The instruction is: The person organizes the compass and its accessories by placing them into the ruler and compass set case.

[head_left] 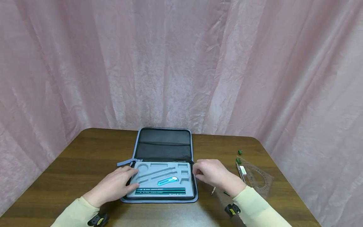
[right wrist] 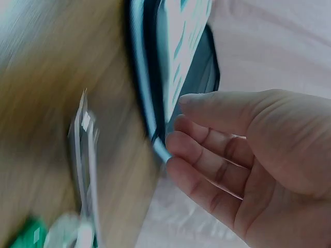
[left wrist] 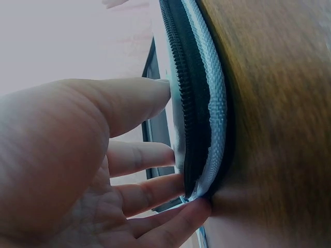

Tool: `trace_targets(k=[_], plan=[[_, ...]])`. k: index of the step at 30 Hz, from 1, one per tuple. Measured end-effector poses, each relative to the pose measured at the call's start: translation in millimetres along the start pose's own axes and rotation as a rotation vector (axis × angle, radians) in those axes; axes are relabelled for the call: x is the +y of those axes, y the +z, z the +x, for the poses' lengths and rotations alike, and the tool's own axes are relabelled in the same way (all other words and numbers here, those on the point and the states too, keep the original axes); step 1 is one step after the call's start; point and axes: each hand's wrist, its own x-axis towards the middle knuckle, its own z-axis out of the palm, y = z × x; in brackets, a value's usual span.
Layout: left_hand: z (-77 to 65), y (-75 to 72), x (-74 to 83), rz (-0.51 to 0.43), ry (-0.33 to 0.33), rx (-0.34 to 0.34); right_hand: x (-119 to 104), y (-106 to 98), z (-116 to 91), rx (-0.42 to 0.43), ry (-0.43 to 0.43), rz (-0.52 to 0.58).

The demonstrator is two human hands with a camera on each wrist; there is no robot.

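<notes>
A blue-edged zip case (head_left: 163, 151) lies unfolded on the table, its dark lid tipped back. Its pale grey insert tray (head_left: 157, 185) holds a turquoise utility knife (head_left: 168, 181) and several dark teal pencils (head_left: 160, 191); other moulded slots are bare. My left hand (head_left: 116, 184) rests on the tray's left edge, thumb and fingers spread. In the left wrist view its fingertips touch the case's side by the black zip (left wrist: 181, 77). At the tray's right edge is my right hand (head_left: 212, 171), fingers loosely bent. Nothing shows between its thumb and fingers in the right wrist view.
Right of the case lie a clear set square (head_left: 265, 181), a metal compass (head_left: 240, 171), a white eraser (head_left: 243, 170) and small green pieces (head_left: 238, 160). A small pointed item (head_left: 213, 190) lies under the right forearm. Pink curtains (head_left: 181, 63) hang behind the wooden table (head_left: 99, 151).
</notes>
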Motion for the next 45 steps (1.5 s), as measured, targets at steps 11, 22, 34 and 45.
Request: trace_targets(k=[11,22,34,45], plan=[[0.2,1.8,-2.1,0.005,-0.002,0.002,45.8,-7.3,-21.4,-0.026,0.074,-0.027],[1.0,2.3,-2.7,-0.007,-0.01,-0.005,62.9,-9.0,-36.1,-0.061,0.065,-0.064],[1.9,2.2,-1.5,-0.005,-0.011,-0.006,76.3,-1.3,-42.8,-0.056,0.069,-0.094],[1.4,0.1,0.7,-0.01,-0.021,-0.012,77.0,1.4,-43.1,-0.055,0.079,-0.124]])
